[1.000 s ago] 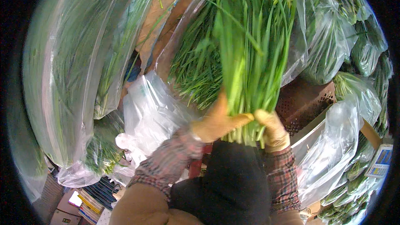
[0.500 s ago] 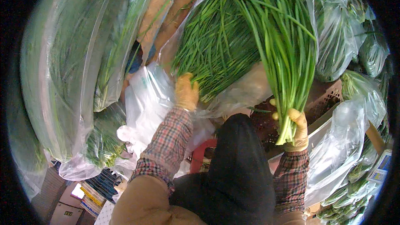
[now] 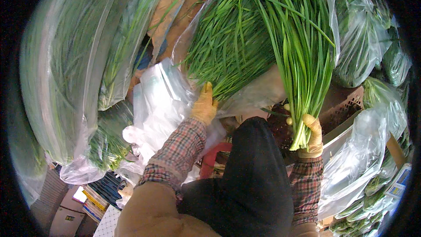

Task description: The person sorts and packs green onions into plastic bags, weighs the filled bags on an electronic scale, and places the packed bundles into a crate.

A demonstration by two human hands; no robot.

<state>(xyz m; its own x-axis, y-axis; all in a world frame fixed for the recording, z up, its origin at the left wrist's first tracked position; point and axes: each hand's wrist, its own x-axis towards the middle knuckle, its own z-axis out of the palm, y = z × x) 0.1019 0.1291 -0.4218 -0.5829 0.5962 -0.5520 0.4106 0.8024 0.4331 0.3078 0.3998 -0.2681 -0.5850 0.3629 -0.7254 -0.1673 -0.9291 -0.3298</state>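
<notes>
My right hand (image 3: 312, 136), in a yellowish glove, is closed round the pale lower ends of a bunch of garlic chives (image 3: 302, 66). The long green leaves of that bunch fan upward and away from me. A larger pile of chives (image 3: 234, 39) lies beside it to the left, in an opened clear plastic bag (image 3: 256, 94). My left hand (image 3: 204, 105), gloved alike, is at the near, stem end of that pile, its fingers extended and slightly apart. Whether its fingertips touch the stems is hard to tell.
White plastic bags (image 3: 158, 118) lie left of my left forearm. Tall clear bags of greens (image 3: 66, 70) fill the left side. More bagged greens (image 3: 357, 39) stand at right. A brown crate (image 3: 346, 101) sits beyond my right hand, and something red (image 3: 215, 160) beside my knee.
My left hand has shifted slightly right along the stem end of the pile. My right hand still holds its bunch in nearly the same place.
</notes>
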